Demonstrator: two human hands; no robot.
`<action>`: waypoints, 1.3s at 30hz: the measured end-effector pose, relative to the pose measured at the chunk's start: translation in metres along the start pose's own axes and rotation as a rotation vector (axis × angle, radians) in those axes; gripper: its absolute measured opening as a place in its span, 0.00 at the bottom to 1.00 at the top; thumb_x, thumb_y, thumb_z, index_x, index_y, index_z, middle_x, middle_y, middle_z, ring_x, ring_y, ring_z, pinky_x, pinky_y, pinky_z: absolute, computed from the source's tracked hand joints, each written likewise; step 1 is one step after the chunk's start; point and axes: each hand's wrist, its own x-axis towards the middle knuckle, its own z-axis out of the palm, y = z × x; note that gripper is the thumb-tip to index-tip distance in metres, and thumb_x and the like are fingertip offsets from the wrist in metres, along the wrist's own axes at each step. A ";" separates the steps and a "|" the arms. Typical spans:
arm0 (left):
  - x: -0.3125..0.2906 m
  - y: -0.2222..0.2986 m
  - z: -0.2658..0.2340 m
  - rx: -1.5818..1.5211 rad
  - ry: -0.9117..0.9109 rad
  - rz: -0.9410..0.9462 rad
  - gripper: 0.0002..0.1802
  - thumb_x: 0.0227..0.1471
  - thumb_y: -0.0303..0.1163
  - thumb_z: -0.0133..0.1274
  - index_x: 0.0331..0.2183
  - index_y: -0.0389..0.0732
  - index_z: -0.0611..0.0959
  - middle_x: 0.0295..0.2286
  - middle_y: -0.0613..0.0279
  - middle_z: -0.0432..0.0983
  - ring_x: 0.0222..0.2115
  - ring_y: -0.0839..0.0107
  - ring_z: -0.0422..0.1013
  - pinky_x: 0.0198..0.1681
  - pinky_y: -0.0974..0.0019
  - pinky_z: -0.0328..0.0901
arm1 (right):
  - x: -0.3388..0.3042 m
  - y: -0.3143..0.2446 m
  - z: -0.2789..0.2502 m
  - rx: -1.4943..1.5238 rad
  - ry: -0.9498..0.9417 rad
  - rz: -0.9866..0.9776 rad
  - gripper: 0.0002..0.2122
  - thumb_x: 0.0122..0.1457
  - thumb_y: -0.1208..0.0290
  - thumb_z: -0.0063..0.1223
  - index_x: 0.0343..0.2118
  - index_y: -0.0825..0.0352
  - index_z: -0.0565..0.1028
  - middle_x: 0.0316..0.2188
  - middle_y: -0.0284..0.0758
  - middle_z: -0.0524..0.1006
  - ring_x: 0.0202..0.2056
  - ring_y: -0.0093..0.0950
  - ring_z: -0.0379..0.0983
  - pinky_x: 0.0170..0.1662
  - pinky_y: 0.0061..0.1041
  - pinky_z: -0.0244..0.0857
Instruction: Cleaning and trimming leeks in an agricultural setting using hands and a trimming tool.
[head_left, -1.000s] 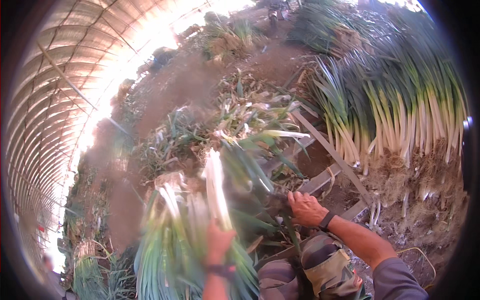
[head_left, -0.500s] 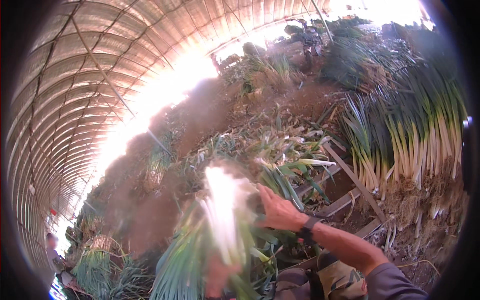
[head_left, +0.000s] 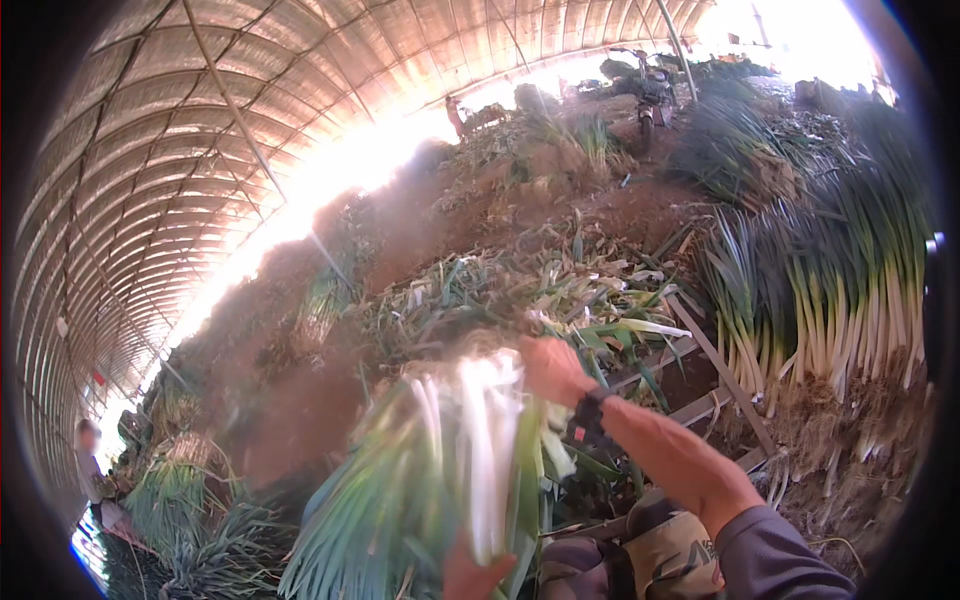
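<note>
In front of me several leeks (head_left: pixel 490 450) stand out, with white stalks, roots at the upper end and green leaves toward me. My left hand (head_left: pixel 478 575) is closed round their lower part, at the bottom edge of the view. My right hand (head_left: pixel 555 370), with a dark watch on the wrist, is at the root ends on their right. It is smeared by motion, and its fingers cannot be made out. Under and left of the held leeks spreads a pile of leeks (head_left: pixel 370 500), leaves toward the lower left.
Wooden slats (head_left: pixel 720 370) form a frame to the right, beside a row of upright leeks (head_left: pixel 850 290) with soil on their roots. Stripped leaves (head_left: pixel 480 280) litter the ground ahead. A motorbike (head_left: pixel 652 95) stands far off. Another person (head_left: pixel 90 470) is at far left.
The held leeks have swung slightly right and are less blurred. My right hand has moved up from beside the stalks to the root ends, and the whole view has shifted a little.
</note>
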 end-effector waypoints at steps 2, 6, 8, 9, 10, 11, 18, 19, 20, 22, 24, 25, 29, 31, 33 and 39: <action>-0.007 0.025 -0.013 -0.012 -0.066 -0.075 0.41 0.50 0.39 0.68 0.60 0.34 0.68 0.42 0.49 0.79 0.36 0.58 0.79 0.39 0.56 0.75 | 0.014 0.019 -0.003 -0.137 0.046 0.017 0.06 0.50 0.71 0.55 0.29 0.67 0.77 0.28 0.46 0.79 0.32 0.48 0.78 0.36 0.44 0.72; -0.040 -0.055 -0.008 0.093 -0.093 0.077 0.40 0.50 0.38 0.68 0.60 0.35 0.70 0.45 0.49 0.79 0.38 0.56 0.79 0.39 0.53 0.77 | 0.068 0.151 -0.055 -0.486 0.234 0.238 0.07 0.52 0.69 0.54 0.25 0.66 0.80 0.28 0.45 0.80 0.33 0.38 0.80 0.32 0.41 0.73; -0.074 -0.087 -0.028 -0.123 -0.052 -0.059 0.41 0.50 0.39 0.68 0.60 0.36 0.69 0.49 0.48 0.77 0.38 0.56 0.79 0.39 0.53 0.79 | 0.073 0.126 -0.071 -0.155 0.280 0.227 0.07 0.51 0.72 0.53 0.26 0.68 0.80 0.27 0.43 0.81 0.31 0.36 0.80 0.31 0.37 0.73; -0.077 -0.091 -0.031 -0.338 -0.165 -0.275 0.41 0.50 0.38 0.68 0.60 0.36 0.68 0.48 0.49 0.77 0.37 0.56 0.80 0.38 0.53 0.79 | 0.056 0.124 -0.089 -0.241 0.274 0.116 0.06 0.50 0.73 0.53 0.25 0.69 0.80 0.27 0.43 0.81 0.30 0.34 0.80 0.31 0.35 0.73; -0.075 -0.071 -0.024 -0.436 -0.002 -0.160 0.40 0.52 0.34 0.66 0.62 0.36 0.65 0.44 0.48 0.79 0.33 0.59 0.80 0.36 0.55 0.79 | 0.045 0.139 -0.090 0.023 0.174 -0.082 0.06 0.50 0.73 0.53 0.24 0.69 0.79 0.26 0.42 0.80 0.29 0.33 0.78 0.31 0.34 0.72; -0.070 -0.066 -0.025 -0.441 0.004 -0.161 0.40 0.52 0.34 0.66 0.62 0.36 0.65 0.44 0.48 0.79 0.33 0.59 0.80 0.36 0.55 0.79 | 0.032 0.148 -0.076 0.299 0.066 -0.282 0.06 0.51 0.73 0.53 0.23 0.70 0.78 0.25 0.41 0.80 0.27 0.32 0.77 0.30 0.33 0.71; -0.057 -0.038 -0.032 -0.351 0.072 -0.235 0.33 0.57 0.32 0.60 0.60 0.33 0.67 0.35 0.50 0.80 0.25 0.68 0.78 0.26 0.64 0.75 | -0.088 0.017 0.022 0.046 -0.472 -0.408 0.12 0.52 0.69 0.58 0.36 0.71 0.74 0.23 0.42 0.77 0.24 0.43 0.75 0.27 0.37 0.69; -0.057 -0.032 -0.032 -0.349 0.079 -0.231 0.33 0.57 0.32 0.60 0.60 0.33 0.67 0.35 0.50 0.80 0.25 0.68 0.78 0.26 0.64 0.75 | -0.098 -0.002 0.023 0.113 -0.574 -0.358 0.17 0.52 0.69 0.58 0.44 0.71 0.74 0.24 0.43 0.78 0.26 0.46 0.76 0.29 0.39 0.70; -0.055 -0.030 -0.031 -0.260 0.077 -0.271 0.30 0.57 0.32 0.60 0.58 0.33 0.70 0.34 0.51 0.81 0.25 0.68 0.78 0.26 0.63 0.75 | -0.109 -0.023 0.018 0.191 -0.591 -0.339 0.25 0.52 0.69 0.58 0.53 0.71 0.67 0.25 0.46 0.78 0.27 0.46 0.77 0.30 0.41 0.70; -0.054 -0.025 -0.027 -0.171 0.072 -0.306 0.27 0.58 0.32 0.60 0.56 0.32 0.73 0.33 0.52 0.81 0.25 0.68 0.78 0.27 0.63 0.74 | -0.121 -0.045 0.022 0.266 -0.603 -0.317 0.33 0.52 0.69 0.57 0.62 0.70 0.61 0.26 0.48 0.78 0.28 0.46 0.77 0.32 0.42 0.70; -0.056 -0.020 -0.024 -0.269 -0.018 -0.213 0.23 0.57 0.33 0.60 0.51 0.31 0.78 0.32 0.52 0.82 0.25 0.66 0.78 0.28 0.62 0.75 | -0.124 -0.055 0.030 0.424 -0.510 -0.277 0.40 0.53 0.69 0.57 0.68 0.69 0.51 0.26 0.49 0.78 0.28 0.48 0.77 0.32 0.43 0.69; -0.056 -0.021 -0.021 -0.270 -0.015 -0.214 0.23 0.57 0.33 0.60 0.51 0.31 0.78 0.32 0.52 0.82 0.25 0.66 0.78 0.28 0.62 0.75 | -0.120 -0.061 0.033 0.425 -0.512 -0.280 0.40 0.53 0.69 0.57 0.68 0.69 0.51 0.26 0.49 0.78 0.28 0.48 0.77 0.32 0.43 0.69; -0.054 -0.063 0.006 0.355 0.148 0.384 0.24 0.57 0.32 0.61 0.51 0.30 0.78 0.32 0.51 0.82 0.24 0.64 0.79 0.30 0.62 0.75 | -0.108 -0.055 0.054 0.382 -0.497 -0.160 0.32 0.54 0.67 0.61 0.60 0.70 0.61 0.27 0.49 0.78 0.27 0.50 0.76 0.31 0.42 0.71; -0.054 -0.012 0.002 -0.377 0.045 -0.099 0.26 0.57 0.31 0.61 0.54 0.31 0.75 0.33 0.51 0.82 0.26 0.65 0.79 0.30 0.63 0.76 | -0.110 -0.043 0.060 0.268 -0.423 -0.347 0.26 0.53 0.68 0.61 0.54 0.71 0.70 0.27 0.47 0.78 0.27 0.49 0.76 0.31 0.40 0.71; -0.051 -0.020 -0.001 -0.271 -0.012 -0.124 0.28 0.56 0.31 0.61 0.56 0.31 0.73 0.33 0.51 0.82 0.27 0.65 0.79 0.30 0.64 0.76 | -0.098 -0.044 0.065 0.206 -0.453 -0.344 0.20 0.52 0.68 0.61 0.47 0.70 0.76 0.28 0.45 0.79 0.29 0.45 0.77 0.32 0.37 0.72; -0.065 -0.074 0.002 -0.143 -0.058 -0.112 0.36 0.53 0.31 0.64 0.60 0.33 0.68 0.36 0.51 0.81 0.31 0.65 0.80 0.33 0.61 0.77 | -0.006 0.013 0.030 -0.188 -0.007 0.053 0.12 0.56 0.70 0.55 0.42 0.68 0.77 0.27 0.42 0.80 0.28 0.34 0.78 0.30 0.33 0.71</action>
